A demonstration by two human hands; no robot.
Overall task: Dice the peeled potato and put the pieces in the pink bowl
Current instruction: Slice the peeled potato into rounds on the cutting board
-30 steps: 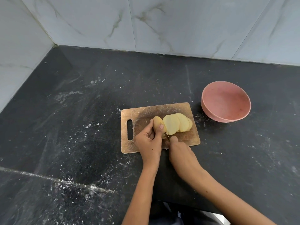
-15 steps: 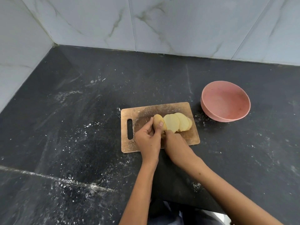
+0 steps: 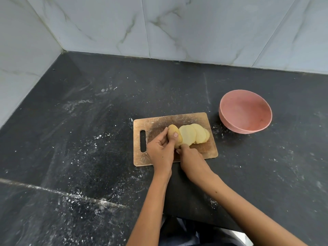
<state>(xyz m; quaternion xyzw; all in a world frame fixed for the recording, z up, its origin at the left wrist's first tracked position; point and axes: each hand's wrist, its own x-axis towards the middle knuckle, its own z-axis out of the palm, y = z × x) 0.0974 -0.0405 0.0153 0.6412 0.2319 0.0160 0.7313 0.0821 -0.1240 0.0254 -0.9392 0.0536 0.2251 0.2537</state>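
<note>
I see a black speckled stone counter (image 3: 88,139), dusted with white flecks, meeting pale marble-veined wall tiles (image 3: 177,27) in a corner at far left. On it lies a worn wooden board (image 3: 159,123), rectangular with rounded corners and a slot handle at its left end. The potato (image 3: 173,133) stands on the board, its uncut yellow end at left, flat pale slices (image 3: 193,135) leaning in a row off it to the right. My left hand (image 3: 160,151) curls round the uncut end, a fingertip on top. My right hand (image 3: 192,160) is fisted just beside it, fingers curled; the knife in it I can barely make out. The round matte pink bowl (image 3: 245,110) sits apart, right of the board.
</note>
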